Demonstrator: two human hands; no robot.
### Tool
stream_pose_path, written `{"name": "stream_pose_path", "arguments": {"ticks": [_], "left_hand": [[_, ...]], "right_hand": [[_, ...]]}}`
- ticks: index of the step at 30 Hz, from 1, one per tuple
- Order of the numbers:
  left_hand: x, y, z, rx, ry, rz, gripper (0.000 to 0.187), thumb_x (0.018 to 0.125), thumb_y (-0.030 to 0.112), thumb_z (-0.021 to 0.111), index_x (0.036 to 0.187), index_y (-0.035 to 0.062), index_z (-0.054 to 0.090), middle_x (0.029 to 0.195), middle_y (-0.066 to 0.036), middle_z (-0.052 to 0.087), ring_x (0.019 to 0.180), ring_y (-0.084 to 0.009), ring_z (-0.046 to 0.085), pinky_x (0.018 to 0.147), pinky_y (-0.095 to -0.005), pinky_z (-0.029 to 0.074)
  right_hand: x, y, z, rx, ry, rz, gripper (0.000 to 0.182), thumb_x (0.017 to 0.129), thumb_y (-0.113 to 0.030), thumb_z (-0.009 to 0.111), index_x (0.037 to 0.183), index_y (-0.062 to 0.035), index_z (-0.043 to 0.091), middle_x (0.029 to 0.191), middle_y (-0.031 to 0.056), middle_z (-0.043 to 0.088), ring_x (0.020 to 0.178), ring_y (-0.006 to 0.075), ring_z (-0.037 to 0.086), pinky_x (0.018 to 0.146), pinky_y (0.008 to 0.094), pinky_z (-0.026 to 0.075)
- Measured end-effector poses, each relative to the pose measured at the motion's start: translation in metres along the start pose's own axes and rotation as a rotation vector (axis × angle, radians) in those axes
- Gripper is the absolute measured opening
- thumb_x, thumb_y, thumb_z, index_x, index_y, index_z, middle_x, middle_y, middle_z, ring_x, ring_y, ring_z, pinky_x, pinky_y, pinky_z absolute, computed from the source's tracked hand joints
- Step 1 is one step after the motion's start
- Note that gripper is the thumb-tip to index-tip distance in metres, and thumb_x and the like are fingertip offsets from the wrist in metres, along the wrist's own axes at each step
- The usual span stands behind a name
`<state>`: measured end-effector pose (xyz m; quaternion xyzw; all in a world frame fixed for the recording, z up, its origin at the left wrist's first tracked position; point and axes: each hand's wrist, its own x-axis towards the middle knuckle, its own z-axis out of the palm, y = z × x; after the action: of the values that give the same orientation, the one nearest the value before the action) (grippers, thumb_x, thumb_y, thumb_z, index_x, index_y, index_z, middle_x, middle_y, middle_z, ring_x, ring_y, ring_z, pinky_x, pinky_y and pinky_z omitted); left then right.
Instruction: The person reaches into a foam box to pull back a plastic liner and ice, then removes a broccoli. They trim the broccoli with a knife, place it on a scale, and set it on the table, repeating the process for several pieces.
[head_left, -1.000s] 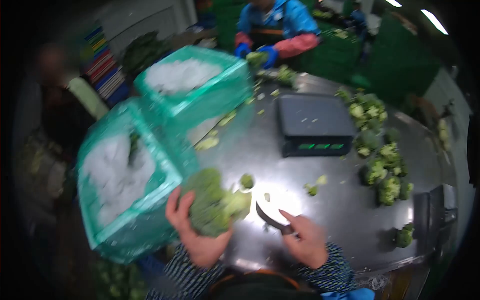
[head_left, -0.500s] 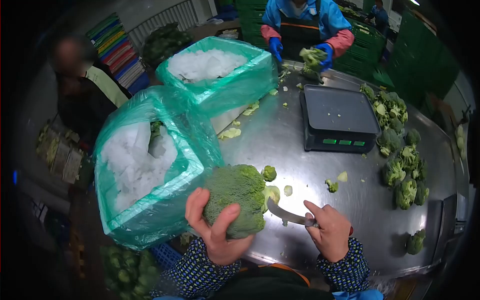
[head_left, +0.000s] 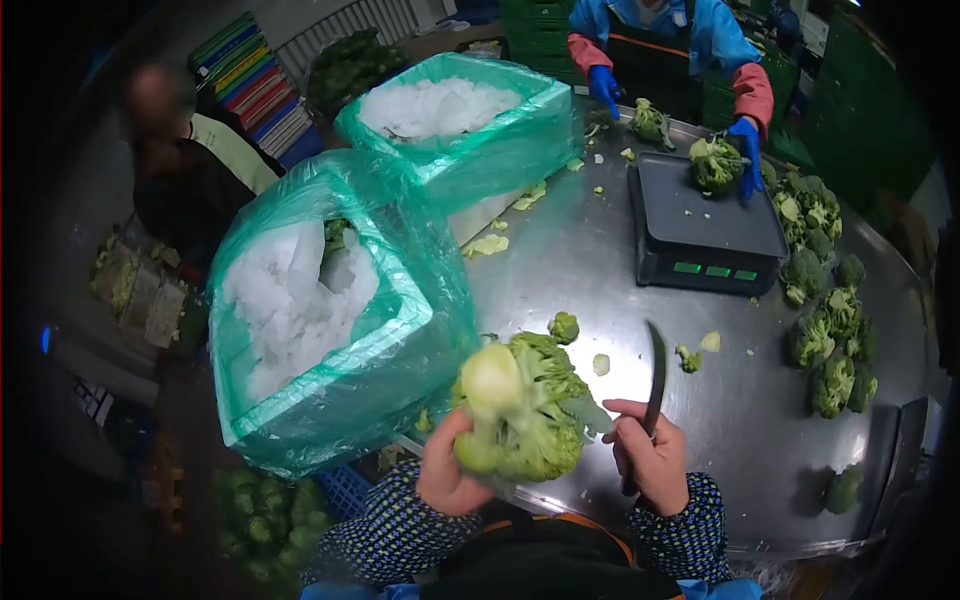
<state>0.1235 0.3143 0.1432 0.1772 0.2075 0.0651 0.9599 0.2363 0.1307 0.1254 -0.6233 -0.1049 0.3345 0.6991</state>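
Observation:
A large broccoli head (head_left: 530,410) is gripped in my left hand (head_left: 450,470), its pale cut stem facing up and toward me. My right hand (head_left: 648,458) is closed around the handle of a curved knife (head_left: 655,375), whose blade points up and away, apart from the broccoli. My right index finger is close to the leafy right side of the head. Just beyond the broccoli, a small floret (head_left: 564,327) and a pale cut piece (head_left: 601,364) lie on the metal table (head_left: 560,250).
Green-lined boxes of ice (head_left: 330,390) (head_left: 500,150) stand at left. Across the table, a co-worker's gloved hand (head_left: 748,155) holds broccoli over a scale (head_left: 710,225). Several broccoli heads (head_left: 815,330) line the right side. Another person (head_left: 190,170) is at far left.
The broccoli in my left hand has turned from crown to stem side. My knife has swung upright, away from the stem. The co-worker's broccoli has moved to the scale. The whole view has shifted slightly.

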Motion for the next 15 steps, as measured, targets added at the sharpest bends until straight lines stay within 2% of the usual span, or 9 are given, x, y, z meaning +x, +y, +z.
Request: {"name": "stream_pose_path", "arguments": {"ticks": [1, 4, 6, 8, 10, 11, 12, 14, 15], "left_hand": [[0.003, -0.006, -0.001, -0.117, 0.01, -0.038, 0.059, 0.089, 0.044, 0.039, 0.136, 0.0094, 0.032, 0.13, -0.015, 0.045, 0.117, -0.0318, 0.046, 0.096, -0.048, 0.039], [0.003, -0.003, -0.007, -0.251, -0.23, -0.264, 0.058, 0.089, 0.046, 0.039, 0.136, 0.0112, 0.034, 0.13, -0.014, 0.046, 0.116, -0.0315, 0.047, 0.092, -0.0502, 0.041], [0.002, -0.003, 0.003, -0.206, -0.144, -0.27, 0.058, 0.089, 0.048, 0.037, 0.135, 0.0129, 0.035, 0.129, -0.013, 0.047, 0.113, -0.031, 0.049, 0.088, -0.0521, 0.041], [-0.002, -0.003, 0.022, 0.072, 0.059, -0.181, 0.057, 0.09, 0.049, 0.035, 0.135, 0.0131, 0.035, 0.129, -0.011, 0.045, 0.111, -0.0292, 0.049, 0.087, -0.0508, 0.042], [-0.004, -0.008, 0.027, 0.265, 0.0, -0.159, 0.062, 0.09, 0.052, 0.035, 0.136, 0.011, 0.032, 0.133, -0.012, 0.041, 0.118, -0.0286, 0.044, 0.089, -0.0471, 0.042], [-0.004, -0.01, 0.027, 0.456, -0.064, -0.118, 0.067, 0.09, 0.056, 0.034, 0.138, 0.0088, 0.029, 0.136, -0.012, 0.037, 0.124, -0.028, 0.039, 0.091, -0.0434, 0.043], [-0.004, -0.009, 0.02, 0.45, -0.073, -0.131, 0.067, 0.09, 0.056, 0.034, 0.138, 0.0088, 0.029, 0.136, -0.012, 0.037, 0.124, -0.028, 0.039, 0.091, -0.0434, 0.043], [-0.001, 0.001, -0.005, 1.082, -0.098, 0.169, 0.061, 0.085, 0.015, 0.058, 0.138, 0.0056, 0.027, 0.139, -0.013, 0.03, 0.125, -0.0245, 0.035, 0.095, -0.0402, 0.039], [0.004, 0.003, -0.01, 1.211, -0.111, 0.256, 0.08, 0.077, 0.001, 0.064, 0.141, 0.0071, 0.017, 0.141, -0.013, 0.025, 0.129, -0.0229, 0.028, 0.1, -0.0388, 0.034]], "right_hand": [[0.0, -0.001, 0.002, 0.007, -0.007, 0.007, 0.024, 0.089, -0.012, 0.054, 0.109, -0.0023, 0.06, 0.072, 0.0003, 0.058, 0.055, 0.0043, 0.047, 0.051, 0.0186, 0.038], [-0.003, 0.0, 0.001, -0.031, 0.014, -0.065, 0.027, 0.083, -0.008, 0.06, 0.11, -0.0015, 0.06, 0.079, 0.0038, 0.06, 0.063, 0.0077, 0.052, 0.059, 0.0207, 0.042], [0.0, -0.001, -0.009, -0.302, 0.009, -0.42, 0.035, 0.076, -0.005, 0.065, 0.111, -0.0007, 0.06, 0.095, 0.0098, 0.061, 0.078, 0.0128, 0.056, 0.072, 0.0251, 0.045], [0.006, -0.003, -0.013, -0.396, -0.047, -0.59, 0.052, 0.069, -0.006, 0.071, 0.119, -0.0037, 0.056, 0.119, 0.0138, 0.052, 0.096, 0.0187, 0.054, 0.084, 0.0298, 0.043], [0.008, -0.001, -0.007, -0.177, -0.19, -0.48, 0.073, 0.068, -0.008, 0.074, 0.133, -0.006, 0.042, 0.125, 0.0135, 0.05, 0.107, 0.0207, 0.051, 0.093, 0.0311, 0.039], [0.006, -0.001, -0.004, 0.076, -0.316, -0.156, 0.091, 0.067, -0.01, 0.078, 0.141, -0.0067, 0.026, 0.132, 0.0136, 0.043, 0.107, 0.0198, 0.052, 0.091, 0.0287, 0.041], [0.017, 0.014, -0.003, 0.141, -0.239, -0.348, 0.087, 0.073, -0.011, 0.074, 0.142, -0.0063, 0.021, 0.129, 0.0121, 0.044, 0.087, 0.0139, 0.058, 0.07, 0.0214, 0.049], [0.014, 0.009, -0.011, 0.679, -0.238, -0.046, 0.076, 0.08, -0.009, 0.066, 0.142, -0.0067, 0.022, 0.12, 0.0113, 0.049, 0.069, 0.0086, 0.056, 0.049, 0.0174, 0.046], [0.01, 0.001, -0.006, 0.734, -0.113, 0.042, 0.068, 0.084, -0.009, 0.059, 0.141, -0.0066, 0.022, 0.11, 0.0098, 0.053, 0.063, 0.008, 0.054, 0.044, 0.0182, 0.045]]}}
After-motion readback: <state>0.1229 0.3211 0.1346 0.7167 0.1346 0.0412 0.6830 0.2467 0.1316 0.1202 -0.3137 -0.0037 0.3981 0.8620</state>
